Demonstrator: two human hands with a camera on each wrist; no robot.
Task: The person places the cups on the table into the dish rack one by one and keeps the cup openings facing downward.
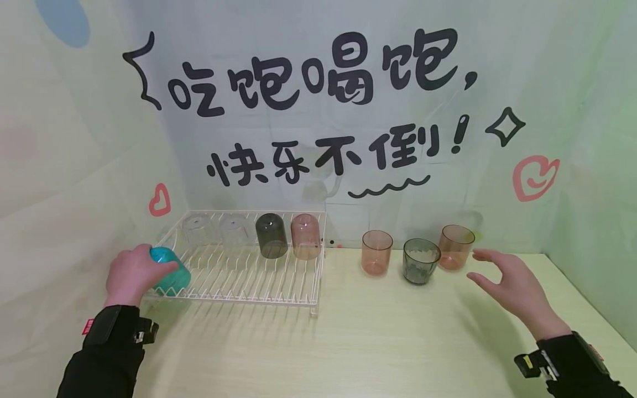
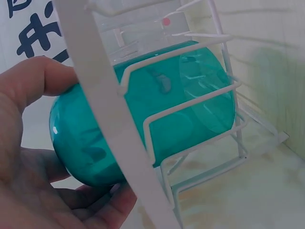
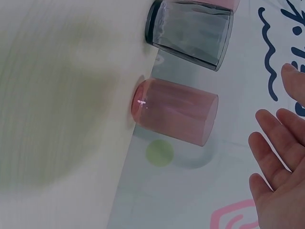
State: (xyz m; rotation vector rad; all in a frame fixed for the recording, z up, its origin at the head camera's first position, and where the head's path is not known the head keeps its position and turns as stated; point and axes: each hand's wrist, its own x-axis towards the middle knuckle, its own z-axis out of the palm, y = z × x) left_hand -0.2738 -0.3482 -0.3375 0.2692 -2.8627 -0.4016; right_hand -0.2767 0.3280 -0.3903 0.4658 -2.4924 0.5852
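Observation:
My left hand grips an upside-down teal cup by its base end, at the front left corner of the white wire dish rack. In the left wrist view the teal cup lies behind the rack's wires, with the thumb on one side and fingers on the other. My right hand hovers over the table's right side, fingers apart and holding nothing. Nearest to it stands a pink cup, upright; the right wrist view shows this pink cup apart from the fingers.
Upside down along the rack's back row are two clear cups, a dark grey cup and a pink cup. Another pink cup and a grey cup stand upright on the table. A printed curtain hangs behind.

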